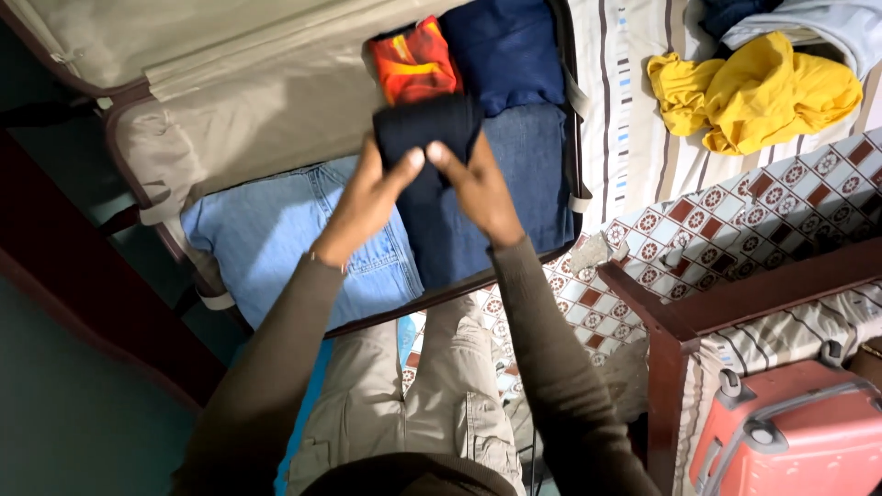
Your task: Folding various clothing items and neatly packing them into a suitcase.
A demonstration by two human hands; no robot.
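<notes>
One open suitcase (276, 101) on the bed (634, 119), packed with one pair of light jeans (276, 230), two dark blue folded pieces and one orange-red roll (413, 60). Both hands, left hand (363, 202) and right hand (478, 188), are closed on one dark folded garment (427, 129) over the middle. One yellow shirt (758, 92) lies off to the side.

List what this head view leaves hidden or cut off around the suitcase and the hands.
- Dark folded garment: its near end is covered by the left hand and right hand.
- Open suitcase: lid cut off by the top edge.
- Light blue jeans: partly under the left forearm.
- Pink suitcase: cut off by the bottom right corner.
- Yellow garment: crumpled, kind unclear.
</notes>
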